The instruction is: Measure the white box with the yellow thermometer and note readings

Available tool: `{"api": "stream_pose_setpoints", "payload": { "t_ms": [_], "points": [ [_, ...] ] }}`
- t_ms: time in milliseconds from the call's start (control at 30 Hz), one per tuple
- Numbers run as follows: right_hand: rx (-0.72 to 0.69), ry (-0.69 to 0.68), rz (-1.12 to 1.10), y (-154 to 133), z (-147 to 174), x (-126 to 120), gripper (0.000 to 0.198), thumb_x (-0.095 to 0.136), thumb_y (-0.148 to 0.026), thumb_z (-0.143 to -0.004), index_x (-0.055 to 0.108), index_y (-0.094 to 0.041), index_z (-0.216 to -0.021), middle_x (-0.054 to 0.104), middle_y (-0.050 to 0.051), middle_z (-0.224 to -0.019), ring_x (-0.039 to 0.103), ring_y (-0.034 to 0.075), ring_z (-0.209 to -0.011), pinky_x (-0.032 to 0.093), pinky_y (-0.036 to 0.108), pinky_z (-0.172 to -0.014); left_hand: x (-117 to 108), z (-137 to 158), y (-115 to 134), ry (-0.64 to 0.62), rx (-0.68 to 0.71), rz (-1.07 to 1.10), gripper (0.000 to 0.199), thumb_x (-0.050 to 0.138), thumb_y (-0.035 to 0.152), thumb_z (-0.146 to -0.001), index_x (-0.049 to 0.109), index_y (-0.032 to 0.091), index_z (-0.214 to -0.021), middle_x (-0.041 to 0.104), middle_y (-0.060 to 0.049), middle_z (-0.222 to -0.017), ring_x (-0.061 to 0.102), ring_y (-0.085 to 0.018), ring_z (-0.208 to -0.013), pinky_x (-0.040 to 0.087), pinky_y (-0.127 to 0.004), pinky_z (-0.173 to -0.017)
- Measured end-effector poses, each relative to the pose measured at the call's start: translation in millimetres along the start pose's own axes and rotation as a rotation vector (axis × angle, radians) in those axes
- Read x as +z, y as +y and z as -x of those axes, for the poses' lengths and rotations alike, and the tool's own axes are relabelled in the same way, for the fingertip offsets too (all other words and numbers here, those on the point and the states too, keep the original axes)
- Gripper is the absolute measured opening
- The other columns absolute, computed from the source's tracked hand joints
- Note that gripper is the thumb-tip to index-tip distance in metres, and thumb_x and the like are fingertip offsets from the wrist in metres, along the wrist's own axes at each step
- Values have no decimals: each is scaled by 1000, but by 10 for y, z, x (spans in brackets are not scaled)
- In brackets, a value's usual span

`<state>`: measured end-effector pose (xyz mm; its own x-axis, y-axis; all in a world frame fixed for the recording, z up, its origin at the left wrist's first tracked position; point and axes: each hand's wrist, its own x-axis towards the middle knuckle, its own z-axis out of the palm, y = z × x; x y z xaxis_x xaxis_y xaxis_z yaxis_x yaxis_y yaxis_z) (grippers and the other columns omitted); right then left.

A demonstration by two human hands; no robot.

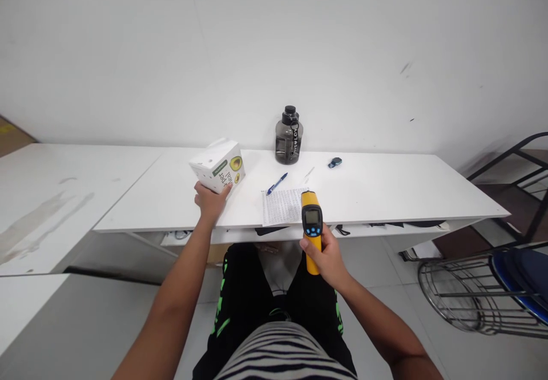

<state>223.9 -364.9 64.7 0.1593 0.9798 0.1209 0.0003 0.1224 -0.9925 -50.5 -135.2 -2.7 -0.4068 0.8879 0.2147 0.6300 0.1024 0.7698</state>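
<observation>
One box point(213, 164) (avocado-printed) clasped in left grip point(209, 201); yellow thermometer point(312, 218) in right grip point(330, 257).

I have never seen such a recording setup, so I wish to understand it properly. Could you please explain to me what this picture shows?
There is no machine here, only a person's bare hands: the left hand and the right hand. The one picture comes from a camera worn on that person's head, looking forward and down. The left hand holds a white box with avocados printed on it. The right hand holds a yellow device with a small screen. On the white table lie a written sheet, a blue pen and a small dark object I cannot identify. A dark bottle stands behind them.
</observation>
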Motion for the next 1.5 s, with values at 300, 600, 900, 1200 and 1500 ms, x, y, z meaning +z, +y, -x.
{"api": "stream_pose_setpoints", "payload": {
  "t_ms": [300,600,900,1200,1500],
  "points": [
    [-2,9,70,45,18,-1,39,70,-48,-78,58,-22,-105,55,-2,-77,47,13,-65,46,27,-62,0,6,-2,32,-23,14,89,74,56,-70,29,16,-135,50,-19,-143,47,-36,-134,33,-50,-114],
    [60,142,730,492,-646,-615,60,63,-50,-85,54,-17,-134,66,13,-120,61,29,-108,47,40,-89,-12,-4,0,27,-10,13,85,74,53,-71,29,17,-134,49,-23,-141,48,-34,-134,28,-51,-116],
    [122,238,1443,806,-1338,-1042,57,55,-42,-93,49,-5,-136,62,23,-114,56,33,-105,41,37,-84,-28,-1,-13,22,-12,29,82,75,54,-70,30,19,-131,50,-21,-139,47,-34,-133,27,-50,-116],
    [168,293,1499,816,-1732,-1146,57,50,-45,-95,51,-4,-135,56,25,-123,52,35,-112,40,42,-88,-44,75,-84,198,135,81,92,77,47,-67,28,12,-137,37,-23,-143,34,-34,-139,29,-48,-116],
    [-239,-320,1651,744,-2096,-285,51,33,-19,-101,33,-18,-153,62,18,-122,57,28,-110,37,39,-92,253,1052,382,-573,1039,-40,42,53,47,-91,60,22,-123,66,-12,-120,60,-28,-115,44,-46,-102]
  ]
}}
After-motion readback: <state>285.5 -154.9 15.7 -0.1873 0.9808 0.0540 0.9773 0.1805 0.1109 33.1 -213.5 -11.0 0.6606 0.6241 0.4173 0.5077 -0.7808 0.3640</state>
